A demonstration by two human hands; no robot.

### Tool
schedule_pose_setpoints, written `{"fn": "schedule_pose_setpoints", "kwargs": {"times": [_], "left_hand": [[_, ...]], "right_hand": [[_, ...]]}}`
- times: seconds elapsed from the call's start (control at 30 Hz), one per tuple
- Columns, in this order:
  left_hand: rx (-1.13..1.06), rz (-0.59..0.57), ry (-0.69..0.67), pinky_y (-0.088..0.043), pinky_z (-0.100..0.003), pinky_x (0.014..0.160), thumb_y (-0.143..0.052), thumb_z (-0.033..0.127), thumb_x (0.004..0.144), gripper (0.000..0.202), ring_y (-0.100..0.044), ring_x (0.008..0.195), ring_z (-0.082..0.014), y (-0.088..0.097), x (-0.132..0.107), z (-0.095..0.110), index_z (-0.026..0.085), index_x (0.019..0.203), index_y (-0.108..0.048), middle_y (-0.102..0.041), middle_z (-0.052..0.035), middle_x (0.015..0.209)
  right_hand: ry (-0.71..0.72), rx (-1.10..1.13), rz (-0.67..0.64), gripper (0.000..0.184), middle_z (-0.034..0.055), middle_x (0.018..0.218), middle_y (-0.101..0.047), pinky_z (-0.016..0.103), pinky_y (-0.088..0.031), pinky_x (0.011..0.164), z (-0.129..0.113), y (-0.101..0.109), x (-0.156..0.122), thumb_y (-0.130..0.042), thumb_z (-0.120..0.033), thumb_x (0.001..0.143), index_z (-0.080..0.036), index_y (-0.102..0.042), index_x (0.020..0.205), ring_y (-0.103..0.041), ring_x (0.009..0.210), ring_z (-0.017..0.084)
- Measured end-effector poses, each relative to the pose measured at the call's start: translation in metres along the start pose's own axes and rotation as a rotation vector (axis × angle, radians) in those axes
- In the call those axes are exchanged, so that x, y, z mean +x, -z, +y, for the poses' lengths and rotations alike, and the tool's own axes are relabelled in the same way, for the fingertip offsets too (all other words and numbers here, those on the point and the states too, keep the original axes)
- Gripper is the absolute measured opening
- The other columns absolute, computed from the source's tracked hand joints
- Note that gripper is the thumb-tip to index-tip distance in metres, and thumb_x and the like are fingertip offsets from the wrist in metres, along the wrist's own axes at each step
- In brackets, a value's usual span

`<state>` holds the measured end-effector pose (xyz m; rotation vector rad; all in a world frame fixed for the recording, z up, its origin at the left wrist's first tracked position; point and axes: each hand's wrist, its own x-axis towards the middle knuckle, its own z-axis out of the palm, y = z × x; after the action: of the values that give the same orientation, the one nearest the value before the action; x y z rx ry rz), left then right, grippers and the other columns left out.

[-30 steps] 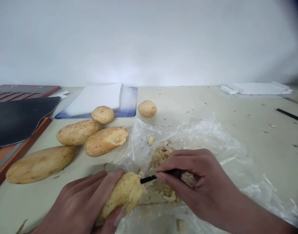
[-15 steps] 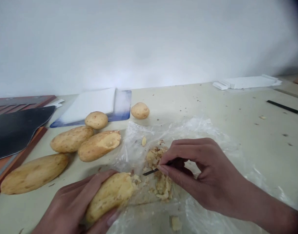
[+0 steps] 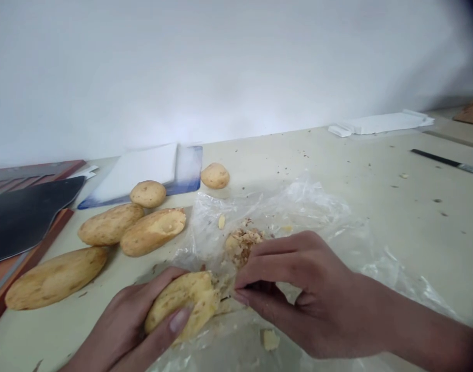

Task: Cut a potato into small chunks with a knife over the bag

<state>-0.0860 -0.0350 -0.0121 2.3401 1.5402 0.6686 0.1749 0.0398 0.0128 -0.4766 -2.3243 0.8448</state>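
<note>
My left hand [image 3: 143, 325] is wrapped round a partly peeled potato [image 3: 190, 302] at the bottom centre, thumb across its near side. My right hand [image 3: 298, 294] is closed in a pinch against the potato's right end; the thin black blade it held earlier is hidden under the fingers now. Both hands work over a clear plastic bag [image 3: 329, 227] spread on the table. A heap of peelings [image 3: 242, 240] lies on the bag just beyond my right fingers.
Several whole potatoes lie at the left: a long one [image 3: 54, 276], two side by side [image 3: 151, 232], and two small round ones [image 3: 215, 175]. A white and blue board [image 3: 143, 168], a dark sheet on a red-brown board [image 3: 19, 212], white paper [image 3: 379, 124] and a black strip [image 3: 445, 161] lie around.
My right hand drew away from the potato toward the peelings, then came back against its right end. The black blade no longer shows. My left thumb shifted over the potato.
</note>
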Motion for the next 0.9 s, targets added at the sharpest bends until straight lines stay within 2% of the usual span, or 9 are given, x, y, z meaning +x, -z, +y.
{"fn": "schedule_pose_setpoints", "kwargs": {"times": [0.1,0.23,0.3,0.37,0.43,0.57,0.73,0.83,0.9], "left_hand": [[0.051,0.012,0.035,-0.06,-0.017,0.055,-0.045,0.047,0.098,0.035,-0.076,0.078,-0.0159,0.003,-0.006,-0.005,0.042,0.131,-0.055,-0.075,0.0068,0.087],[0.16,-0.039,0.143,-0.066,-0.026,0.075,-0.047,0.053,0.097,0.046,-0.076,0.094,-0.0203,0.0,-0.024,-0.015,0.032,0.138,-0.053,-0.076,0.0014,0.111],[0.228,-0.009,0.16,-0.066,-0.029,0.076,-0.045,0.056,0.096,0.049,-0.076,0.094,-0.0215,-0.001,-0.029,-0.017,0.031,0.137,-0.054,-0.076,-0.0002,0.112],[0.293,0.064,0.169,-0.066,-0.027,0.074,-0.047,0.057,0.096,0.047,-0.076,0.091,-0.0206,-0.001,-0.029,-0.015,0.034,0.135,-0.056,-0.077,0.0014,0.107],[0.237,0.072,0.155,-0.064,-0.022,0.069,-0.05,0.055,0.095,0.043,-0.076,0.086,-0.0177,-0.001,-0.023,-0.011,0.037,0.132,-0.056,-0.078,0.005,0.103],[-0.016,-0.056,0.157,-0.054,-0.013,0.057,-0.047,0.053,0.094,0.034,-0.074,0.081,-0.0125,-0.001,-0.01,-0.001,0.04,0.125,-0.052,-0.076,0.0126,0.1],[0.001,-0.041,0.206,-0.057,-0.016,0.071,-0.046,0.056,0.095,0.035,-0.073,0.091,-0.0152,-0.003,-0.01,-0.001,0.041,0.125,-0.051,-0.073,0.0124,0.104],[0.017,-0.036,0.168,-0.056,-0.016,0.066,-0.044,0.057,0.095,0.036,-0.073,0.093,-0.0162,-0.004,-0.016,-0.005,0.043,0.128,-0.048,-0.074,0.011,0.108],[0.025,-0.017,0.205,-0.058,-0.019,0.071,-0.046,0.058,0.095,0.04,-0.073,0.098,-0.0183,-0.007,-0.02,-0.007,0.043,0.132,-0.046,-0.074,0.0094,0.114]], "right_hand": [[-0.006,0.0,0.008,0.012,-0.0013,0.069,-0.063,0.021,-0.041,0.054,-0.001,0.0,-0.001,-0.063,-0.007,0.091,-0.012,-0.074,0.091,-0.05,0.058,0.008],[0.049,0.0,-0.082,0.018,0.0021,0.075,-0.065,0.022,-0.044,0.059,0.0,-0.002,-0.002,-0.059,-0.016,0.1,-0.011,-0.076,0.099,-0.056,0.063,0.01],[0.059,-0.042,-0.135,0.019,0.003,0.077,-0.065,0.024,-0.044,0.061,0.003,-0.003,-0.004,-0.057,-0.013,0.1,-0.01,-0.076,0.101,-0.056,0.065,0.012],[0.036,-0.131,-0.106,0.02,0.0023,0.073,-0.062,0.026,-0.04,0.058,0.007,-0.002,-0.005,-0.056,-0.007,0.096,-0.01,-0.075,0.097,-0.052,0.062,0.012],[0.003,-0.195,-0.037,0.02,0.0002,0.067,-0.058,0.027,-0.034,0.053,0.011,0.0,-0.006,-0.056,-0.003,0.091,-0.011,-0.074,0.089,-0.046,0.057,0.011],[-0.035,-0.099,0.063,0.017,-0.0035,0.065,-0.06,0.022,-0.033,0.05,0.008,-0.004,-0.006,-0.06,-0.002,0.085,-0.014,-0.073,0.087,-0.044,0.053,0.007],[-0.099,-0.112,-0.042,0.017,-0.0069,0.061,-0.05,0.019,-0.034,0.055,0.003,-0.011,-0.007,-0.06,0.0,0.08,-0.015,-0.065,0.072,-0.04,0.055,0.005],[-0.116,-0.17,0.063,0.017,-0.0073,0.059,-0.049,0.02,-0.033,0.052,0.005,-0.01,-0.01,-0.061,-0.001,0.08,-0.016,-0.069,0.079,-0.038,0.052,0.005],[-0.148,-0.145,0.128,0.016,-0.0072,0.058,-0.053,0.019,-0.035,0.051,0.004,-0.01,-0.009,-0.062,-0.004,0.083,-0.017,-0.072,0.081,-0.042,0.05,0.005]]}}
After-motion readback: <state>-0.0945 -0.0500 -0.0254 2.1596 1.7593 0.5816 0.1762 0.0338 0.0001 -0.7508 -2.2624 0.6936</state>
